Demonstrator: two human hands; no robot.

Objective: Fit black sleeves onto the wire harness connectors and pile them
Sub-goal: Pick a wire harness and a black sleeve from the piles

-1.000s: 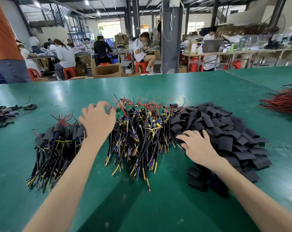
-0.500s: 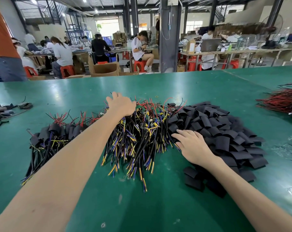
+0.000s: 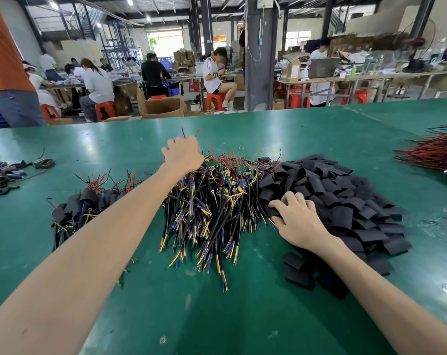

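Left hand grips red wires atop harness pile, centre frame; right hand pinches black sleeve, sleeve pile's left edge.

— Reading anything at all?
— Nothing legible. Trying the small carton just right of the pillar: printing too blurred to make out.
— Checking the open cardboard box left of the pillar?
— Showing plain brown sides, nothing readable.
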